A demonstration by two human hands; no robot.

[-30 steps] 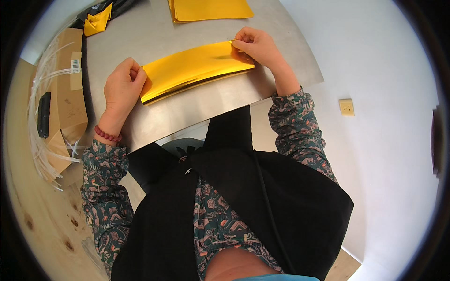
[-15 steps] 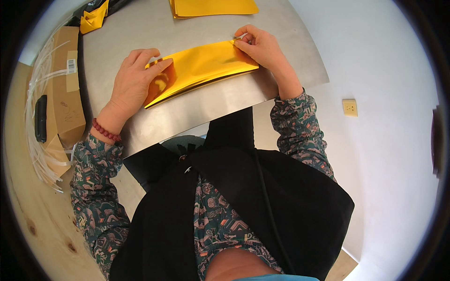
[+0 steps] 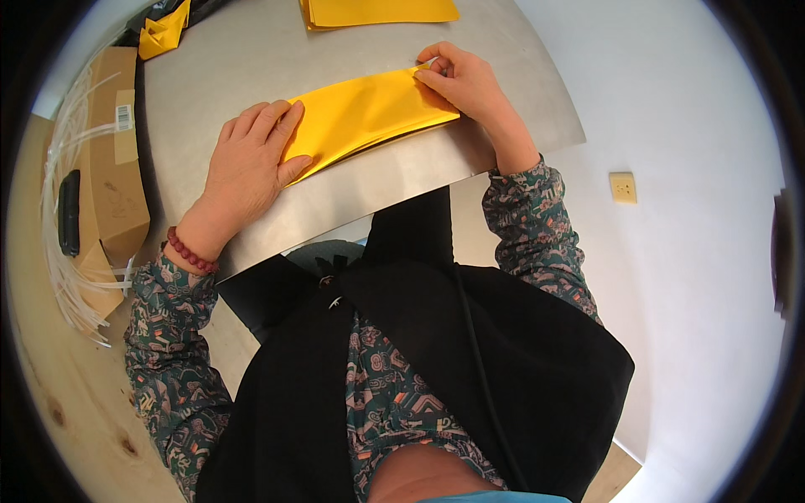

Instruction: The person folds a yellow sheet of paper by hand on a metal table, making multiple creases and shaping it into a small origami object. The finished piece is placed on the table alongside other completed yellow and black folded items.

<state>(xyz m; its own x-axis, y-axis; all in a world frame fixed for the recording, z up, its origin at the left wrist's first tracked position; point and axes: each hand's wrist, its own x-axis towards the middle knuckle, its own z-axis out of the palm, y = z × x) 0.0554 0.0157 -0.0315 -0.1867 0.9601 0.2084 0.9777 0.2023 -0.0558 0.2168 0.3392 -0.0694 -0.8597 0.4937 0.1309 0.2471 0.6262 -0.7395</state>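
Folded yellow-gold foil sheets (image 3: 369, 109) lie slantwise on the metal table, layered and slightly gaping along the near edge. My left hand (image 3: 251, 159) lies over their left end, fingers stretched toward the far edge and the thumb apart by the near edge. At the far right corner my right hand (image 3: 459, 84) pinches the foil between thumb and fingers. The tips of some right fingers are curled out of sight. Whatever is under my left palm is hidden.
A flat stack of yellow sheets (image 3: 381, 12) rests at the table's far side. Crumpled yellow foil (image 3: 164, 32) sits by black plastic at far left. Beside the table are a cardboard box (image 3: 122, 180) and white straps (image 3: 63, 210). A wall socket (image 3: 623, 188) is at right.
My left hand has shifted from holding the left end with thumb and fingertips to lying over it, its thumb now by the near edge. My right hand keeps its pinch.
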